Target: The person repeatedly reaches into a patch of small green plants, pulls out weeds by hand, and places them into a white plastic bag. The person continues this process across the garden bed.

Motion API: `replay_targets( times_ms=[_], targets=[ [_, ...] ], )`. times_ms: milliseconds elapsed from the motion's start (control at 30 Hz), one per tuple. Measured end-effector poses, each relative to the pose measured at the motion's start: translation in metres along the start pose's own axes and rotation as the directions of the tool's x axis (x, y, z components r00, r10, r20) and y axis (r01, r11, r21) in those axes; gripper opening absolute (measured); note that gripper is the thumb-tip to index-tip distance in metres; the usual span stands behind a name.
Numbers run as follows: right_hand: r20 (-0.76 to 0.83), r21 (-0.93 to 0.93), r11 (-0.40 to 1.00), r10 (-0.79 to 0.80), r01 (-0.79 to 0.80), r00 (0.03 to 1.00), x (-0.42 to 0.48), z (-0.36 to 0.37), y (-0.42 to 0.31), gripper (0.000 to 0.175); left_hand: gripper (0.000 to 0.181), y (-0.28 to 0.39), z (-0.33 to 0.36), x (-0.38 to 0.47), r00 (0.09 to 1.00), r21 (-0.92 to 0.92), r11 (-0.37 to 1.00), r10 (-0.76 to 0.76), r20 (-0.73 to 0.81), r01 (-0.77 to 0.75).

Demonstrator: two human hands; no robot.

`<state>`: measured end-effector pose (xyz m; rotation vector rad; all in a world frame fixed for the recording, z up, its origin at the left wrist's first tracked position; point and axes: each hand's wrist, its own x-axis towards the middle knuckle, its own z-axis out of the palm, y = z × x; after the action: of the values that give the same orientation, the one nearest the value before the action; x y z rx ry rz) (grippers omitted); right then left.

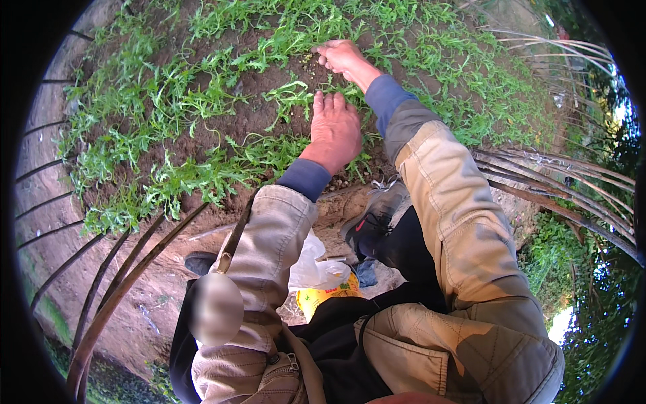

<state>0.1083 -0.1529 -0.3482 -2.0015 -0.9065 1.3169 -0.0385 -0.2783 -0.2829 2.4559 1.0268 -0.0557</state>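
Note:
My left hand is palm down, low over the brown soil of a planted bed, its fingers pointing away from me. Its thumb and palm are hidden, and nothing shows in its grasp. Farther out, my right hand hovers with fingertips drawn together beside leafy seedlings; whether something small is pinched there cannot be made out. Small yellowish leaf bits show by those fingertips. A lobed green seedling leans over bare soil just left of my left fingers. More green seedlings spread across the bed.
Bent wooden sticks arch along the left edge; more sticks stand at the right. Beneath my arms are a white plastic bag, a yellow printed container and my dark shoe beside the bed's edge.

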Motion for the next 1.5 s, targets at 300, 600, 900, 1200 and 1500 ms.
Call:
replay_targets(
  times_ms=[300, 600, 900, 1200, 1500],
  targets=[
    [0.170, -0.157, 0.986, 0.082, -0.055, 0.982, -0.008, 0.001, 0.007, 0.023, 0.051, -0.001, 0.011, 0.000, 0.999, 0.010, 1.000, -0.009, -0.047, 0.010],
    [0.017, -0.065, 0.998, 0.007, -0.005, 1.000, -0.007, 0.011, -0.002, 0.025, 0.053, -0.001, 0.005, -0.001, 1.000, 0.013, 1.000, 0.002, 0.002, -0.002],
    [0.203, -0.056, 0.995, 0.093, -0.083, 0.975, -0.021, -0.020, -0.014, 0.031, 0.057, 0.006, -0.007, -0.009, 0.997, 0.042, 0.999, -0.025, 0.070, 0.022],
    [0.570, 0.547, 0.771, -0.058, -0.326, 0.819, -0.068, -0.032, -0.046, 0.031, 0.060, 0.045, -0.005, -0.099, 0.963, 0.148, 0.961, 0.250, -0.106, -0.233],
    [0.645, 0.537, 0.767, -0.104, -0.351, 0.757, -0.147, -0.043, -0.045, 0.024, 0.058, 0.043, -0.034, -0.192, 0.931, -0.104, 0.926, 0.364, -0.017, -0.364]
  ],
)
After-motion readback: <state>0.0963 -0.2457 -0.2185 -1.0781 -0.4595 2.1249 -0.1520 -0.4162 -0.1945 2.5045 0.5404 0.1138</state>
